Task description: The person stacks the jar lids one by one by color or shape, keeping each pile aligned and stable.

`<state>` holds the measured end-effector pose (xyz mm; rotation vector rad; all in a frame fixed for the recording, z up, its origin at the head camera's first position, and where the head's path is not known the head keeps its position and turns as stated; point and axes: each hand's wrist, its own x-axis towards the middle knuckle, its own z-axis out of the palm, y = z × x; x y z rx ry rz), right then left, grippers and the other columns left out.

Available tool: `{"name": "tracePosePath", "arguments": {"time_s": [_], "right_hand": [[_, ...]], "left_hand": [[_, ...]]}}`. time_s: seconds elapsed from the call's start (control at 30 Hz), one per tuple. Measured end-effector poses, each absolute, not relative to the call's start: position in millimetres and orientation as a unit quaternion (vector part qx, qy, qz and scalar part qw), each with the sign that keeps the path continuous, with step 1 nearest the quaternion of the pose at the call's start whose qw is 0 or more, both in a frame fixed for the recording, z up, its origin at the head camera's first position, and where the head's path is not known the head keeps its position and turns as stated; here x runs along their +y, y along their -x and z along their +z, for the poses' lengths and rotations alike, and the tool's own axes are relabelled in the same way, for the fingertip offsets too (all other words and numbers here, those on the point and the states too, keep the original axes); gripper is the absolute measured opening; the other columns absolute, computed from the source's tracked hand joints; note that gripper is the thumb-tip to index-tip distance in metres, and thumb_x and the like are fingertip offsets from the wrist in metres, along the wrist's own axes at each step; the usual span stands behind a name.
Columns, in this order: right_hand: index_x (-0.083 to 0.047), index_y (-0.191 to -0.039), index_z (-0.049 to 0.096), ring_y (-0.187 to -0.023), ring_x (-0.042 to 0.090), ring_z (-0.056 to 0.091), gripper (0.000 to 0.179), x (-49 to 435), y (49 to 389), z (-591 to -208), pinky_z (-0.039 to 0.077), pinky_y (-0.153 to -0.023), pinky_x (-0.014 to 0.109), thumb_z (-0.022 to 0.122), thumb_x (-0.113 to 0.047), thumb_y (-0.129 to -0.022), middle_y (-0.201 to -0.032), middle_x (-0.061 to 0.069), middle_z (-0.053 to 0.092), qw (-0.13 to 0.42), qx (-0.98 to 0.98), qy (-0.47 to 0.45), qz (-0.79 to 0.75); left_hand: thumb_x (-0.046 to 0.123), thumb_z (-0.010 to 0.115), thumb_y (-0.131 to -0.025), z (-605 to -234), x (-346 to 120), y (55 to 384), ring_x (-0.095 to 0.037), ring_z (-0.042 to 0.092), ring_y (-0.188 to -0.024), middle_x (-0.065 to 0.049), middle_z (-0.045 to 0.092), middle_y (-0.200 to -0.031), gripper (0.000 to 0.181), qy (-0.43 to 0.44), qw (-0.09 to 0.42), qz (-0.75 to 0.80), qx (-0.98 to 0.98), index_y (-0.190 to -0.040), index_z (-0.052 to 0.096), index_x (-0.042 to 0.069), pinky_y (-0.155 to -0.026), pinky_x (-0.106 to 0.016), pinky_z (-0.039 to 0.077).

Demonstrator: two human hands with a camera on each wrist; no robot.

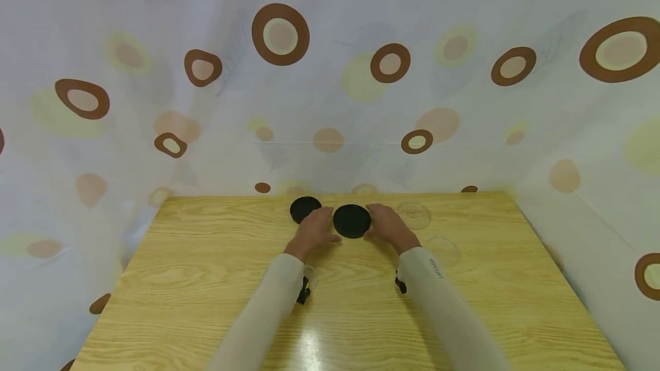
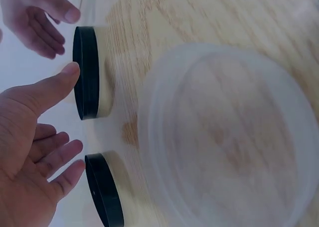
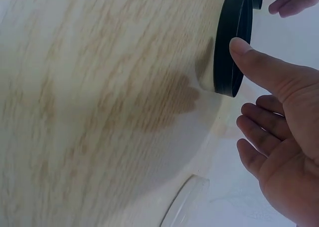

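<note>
So we've got a round black dish (image 1: 352, 221) between the two hands, toward the back of the wood-grain counter (image 1: 206, 302); it's plain and dark all over, a bit shiny along the rim; side-on in the wrist views it's a shallow disc with a straight, fairly thick wall, and a pale band shows underneath that we can't really make out.

Left hand (image 1: 311, 229) is on one side of it, right hand (image 1: 388, 225) on the other; fingers are spread wide from the thumbs on both, gripping nothing; the thumbs look right up at the wall, but we can't tell if they actually touch.

A second black disc (image 1: 305, 209) sits just past the left hand, with a tiny pale speck on it up close; there's a clear dish (image 1: 414, 215) beyond the right hand, and a frosty-looking clear lid (image 2: 229, 137) looms big in the left wrist view.

As for brands, we see none on the black dish; the right sleeve (image 1: 438, 285) has small dark lettering, too tiny for us to read.
</note>
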<state>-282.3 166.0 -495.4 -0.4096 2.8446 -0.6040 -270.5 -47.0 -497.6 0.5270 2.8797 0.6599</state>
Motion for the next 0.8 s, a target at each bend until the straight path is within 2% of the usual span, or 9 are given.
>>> {"name": "tracePosePath", "arguments": {"time_s": [0.07, 0.3, 0.53, 0.8], "right_hand": [[0.004, -0.140, 0.040, -0.128, 0.039, 0.045, 0.079, 164, 283, -497, 0.041, -0.105, 0.051, 0.081, -0.017, -0.076, -0.141, 0.022, 0.046, 0.099, 0.964, 0.139, -0.205], [-0.007, -0.119, 0.060, -0.109, 0.031, 0.060, 0.053, 161, 285, -503, 0.050, -0.092, 0.048, 0.083, -0.012, -0.072, -0.117, 0.011, 0.064, 0.095, 0.956, 0.141, -0.238], [-0.006, -0.125, 0.058, -0.115, 0.033, 0.057, 0.058, 159, 284, -504, 0.048, -0.096, 0.049, 0.083, -0.013, -0.073, -0.124, 0.013, 0.062, 0.103, 0.953, 0.130, -0.254], [-0.007, -0.127, 0.057, -0.115, 0.033, 0.057, 0.058, 159, 283, -506, 0.048, -0.096, 0.049, 0.081, -0.013, -0.075, -0.125, 0.013, 0.061, 0.109, 0.950, 0.116, -0.268]], "left_hand": [[0.031, 0.077, -0.080, -499, -46, 271, -0.033, 0.044, -0.132, -0.016, 0.047, -0.143, 0.076, -0.177, 0.069, 0.222, 0.956, -0.141, 0.042, 0.002, -0.110, -0.045, 0.038], [0.023, 0.080, -0.077, -504, -44, 272, -0.032, 0.057, -0.115, -0.014, 0.061, -0.123, 0.055, -0.189, 0.052, 0.229, 0.953, -0.123, 0.058, 0.002, -0.098, -0.044, 0.048], [0.015, 0.078, -0.079, -509, -42, 270, -0.032, 0.057, -0.116, -0.015, 0.062, -0.122, 0.049, -0.182, 0.052, 0.273, 0.943, -0.122, 0.059, 0.002, -0.099, -0.045, 0.047], [0.010, 0.078, -0.078, -513, -37, 273, -0.032, 0.060, -0.110, -0.015, 0.065, -0.116, 0.043, -0.178, 0.042, 0.283, 0.941, -0.116, 0.062, 0.001, -0.093, -0.045, 0.050]]}}
